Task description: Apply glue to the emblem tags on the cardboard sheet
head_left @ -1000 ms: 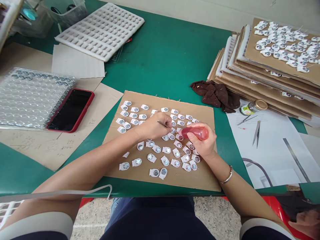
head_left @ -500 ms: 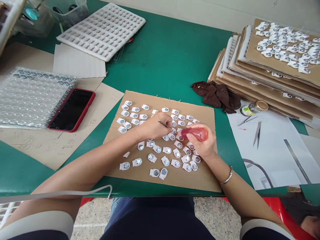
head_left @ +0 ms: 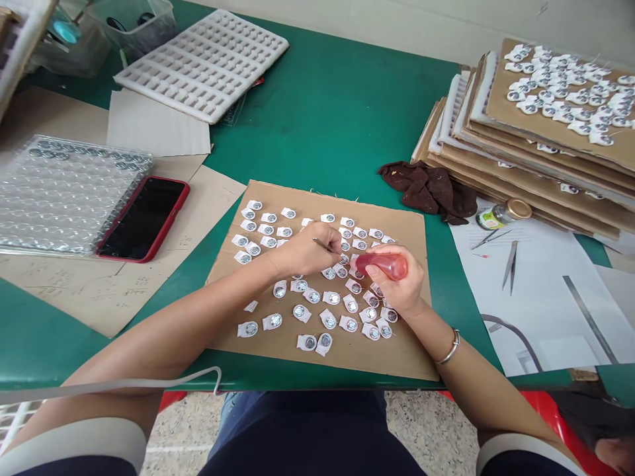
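Observation:
My left hand [head_left: 313, 250] is closed round a thin metal tool [head_left: 323, 245], like tweezers, over the middle of a brown cardboard sheet [head_left: 278, 198]. In my right hand [head_left: 404, 284] is a red squeeze bottle [head_left: 389, 266], its narrow end pointing left toward my left fingertips. Several small round metal discs on white tabs lie spread over the cardboard, among them one at the lower middle [head_left: 324, 340]. Both hands are close together over the discs, and my fingers hide the tips of the tool and the bottle.
A red-cased phone [head_left: 143, 218] and a clear blister tray [head_left: 64, 192] lie at left, with a white foam tray [head_left: 203, 63] behind. At right are a brown cloth [head_left: 429, 188], a small jar [head_left: 503, 215], tweezers [head_left: 510, 266] on paper and stacked cardboard sheets [head_left: 496, 142].
My right hand and the red bottle have shifted slightly to the left, nearer my left fingertips. My left hand has stayed in nearly the same place.

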`<state>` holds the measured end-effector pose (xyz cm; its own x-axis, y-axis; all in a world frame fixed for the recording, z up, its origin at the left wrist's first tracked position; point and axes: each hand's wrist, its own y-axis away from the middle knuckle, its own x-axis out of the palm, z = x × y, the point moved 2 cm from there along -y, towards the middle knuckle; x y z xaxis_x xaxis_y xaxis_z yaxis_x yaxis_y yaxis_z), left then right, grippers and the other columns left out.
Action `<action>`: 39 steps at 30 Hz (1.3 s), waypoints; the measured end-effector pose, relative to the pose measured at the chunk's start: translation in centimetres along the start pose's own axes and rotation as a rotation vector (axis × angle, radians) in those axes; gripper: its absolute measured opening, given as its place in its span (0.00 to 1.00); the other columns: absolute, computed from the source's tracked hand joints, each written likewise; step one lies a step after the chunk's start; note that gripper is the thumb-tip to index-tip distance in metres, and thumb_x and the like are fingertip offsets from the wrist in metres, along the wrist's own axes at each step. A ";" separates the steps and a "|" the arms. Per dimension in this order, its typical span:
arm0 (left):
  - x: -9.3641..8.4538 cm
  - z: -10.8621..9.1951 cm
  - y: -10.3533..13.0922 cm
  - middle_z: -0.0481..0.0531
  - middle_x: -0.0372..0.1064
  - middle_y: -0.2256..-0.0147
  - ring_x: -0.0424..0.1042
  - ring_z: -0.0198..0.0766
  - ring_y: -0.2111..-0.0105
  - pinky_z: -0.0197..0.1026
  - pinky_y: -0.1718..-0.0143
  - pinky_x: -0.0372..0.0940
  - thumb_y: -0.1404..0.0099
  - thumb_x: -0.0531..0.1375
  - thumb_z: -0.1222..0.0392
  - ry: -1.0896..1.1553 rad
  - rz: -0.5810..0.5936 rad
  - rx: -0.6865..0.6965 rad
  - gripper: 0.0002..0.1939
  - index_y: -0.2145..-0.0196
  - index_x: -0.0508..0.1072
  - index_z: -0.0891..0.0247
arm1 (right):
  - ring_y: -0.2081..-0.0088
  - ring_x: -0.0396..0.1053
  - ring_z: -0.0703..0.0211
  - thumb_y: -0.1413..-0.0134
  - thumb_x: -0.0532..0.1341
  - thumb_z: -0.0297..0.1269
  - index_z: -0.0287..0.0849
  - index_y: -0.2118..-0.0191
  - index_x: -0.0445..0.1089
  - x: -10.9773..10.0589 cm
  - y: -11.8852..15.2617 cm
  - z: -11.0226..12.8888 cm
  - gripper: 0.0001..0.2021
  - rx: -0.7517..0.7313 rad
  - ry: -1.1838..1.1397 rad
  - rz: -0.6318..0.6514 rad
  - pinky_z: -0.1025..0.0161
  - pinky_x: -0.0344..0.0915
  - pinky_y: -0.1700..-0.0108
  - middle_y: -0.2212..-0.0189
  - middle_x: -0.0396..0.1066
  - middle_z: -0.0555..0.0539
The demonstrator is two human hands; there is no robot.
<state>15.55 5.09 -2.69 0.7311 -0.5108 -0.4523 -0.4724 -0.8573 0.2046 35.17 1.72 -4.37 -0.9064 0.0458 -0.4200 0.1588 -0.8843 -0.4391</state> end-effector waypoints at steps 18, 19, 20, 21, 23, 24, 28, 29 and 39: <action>-0.2 -2.4 3.6 0.48 0.69 0.77 0.64 0.29 0.78 0.33 0.78 0.57 0.47 0.58 0.65 0.011 -0.154 0.002 0.04 0.74 0.73 0.65 | 0.81 0.69 0.63 0.41 0.48 0.53 0.47 0.61 0.60 -3.7 -4.3 0.2 0.15 0.382 -0.484 -0.138 0.66 0.60 0.85 0.78 0.69 0.53; 0.0 -2.4 4.0 0.48 0.69 0.77 0.65 0.29 0.77 0.33 0.78 0.57 0.46 0.58 0.65 -0.016 -0.175 0.005 0.04 0.74 0.73 0.66 | 0.81 0.69 0.62 0.42 0.48 0.54 0.48 0.60 0.60 -3.8 -4.6 0.7 0.16 0.365 -0.469 -0.128 0.66 0.60 0.84 0.77 0.69 0.53; 0.3 -2.2 4.4 0.48 0.69 0.77 0.65 0.29 0.77 0.33 0.77 0.58 0.46 0.57 0.66 -0.045 -0.189 0.007 0.05 0.74 0.73 0.66 | 0.80 0.70 0.62 0.42 0.49 0.54 0.48 0.60 0.60 -3.7 -4.7 1.1 0.16 0.344 -0.454 -0.131 0.66 0.60 0.84 0.77 0.69 0.53; 0.6 -2.0 4.6 0.48 0.69 0.76 0.65 0.29 0.77 0.33 0.76 0.58 0.45 0.57 0.66 -0.070 -0.198 0.010 0.05 0.74 0.74 0.66 | 0.79 0.70 0.62 0.43 0.49 0.55 0.48 0.59 0.60 -3.6 -4.8 1.5 0.17 0.323 -0.441 -0.148 0.66 0.60 0.84 0.77 0.68 0.53; 1.1 -1.6 4.8 0.48 0.69 0.77 0.64 0.29 0.77 0.33 0.75 0.58 0.45 0.57 0.67 -0.101 -0.197 0.020 0.05 0.73 0.74 0.66 | 0.79 0.69 0.62 0.44 0.50 0.55 0.47 0.59 0.60 -3.0 -4.6 1.9 0.17 0.295 -0.425 -0.202 0.66 0.59 0.84 0.76 0.68 0.53; 1.3 -1.3 4.8 0.48 0.69 0.77 0.64 0.29 0.77 0.33 0.75 0.58 0.44 0.57 0.67 -0.105 -0.189 0.027 0.06 0.73 0.74 0.65 | 0.79 0.69 0.63 0.44 0.51 0.54 0.47 0.59 0.60 -2.6 -4.4 1.9 0.16 0.296 -0.426 -0.227 0.66 0.59 0.84 0.76 0.68 0.53; 1.9 -0.7 4.5 0.49 0.70 0.75 0.66 0.29 0.76 0.32 0.75 0.59 0.44 0.57 0.66 -0.105 -0.160 0.054 0.06 0.73 0.74 0.65 | 0.81 0.68 0.65 0.46 0.55 0.50 0.46 0.61 0.60 -1.8 -3.7 1.3 0.14 0.371 -0.513 -0.307 0.66 0.60 0.83 0.75 0.67 0.53; 2.0 -0.6 4.5 0.49 0.70 0.75 0.66 0.29 0.76 0.32 0.75 0.59 0.43 0.57 0.66 -0.105 -0.154 0.060 0.06 0.73 0.73 0.65 | 0.81 0.67 0.65 0.47 0.56 0.50 0.45 0.62 0.60 -1.8 -3.6 1.2 0.14 0.382 -0.539 -0.327 0.66 0.60 0.84 0.74 0.67 0.53; 2.4 -0.1 4.3 0.47 0.69 0.77 0.64 0.28 0.78 0.32 0.77 0.58 0.43 0.57 0.67 -0.119 -0.183 0.131 0.05 0.74 0.72 0.66 | 0.80 0.68 0.63 0.49 0.58 0.48 0.44 0.63 0.63 -2.3 -3.5 1.3 0.14 0.408 -0.644 -0.420 0.66 0.58 0.84 0.75 0.68 0.52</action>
<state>15.33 0.23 -2.81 0.7512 -0.3298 -0.5718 -0.4025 -0.9154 -0.0007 36.22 4.14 -0.85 -0.9232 0.2430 0.2977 -0.2794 -0.9563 -0.0859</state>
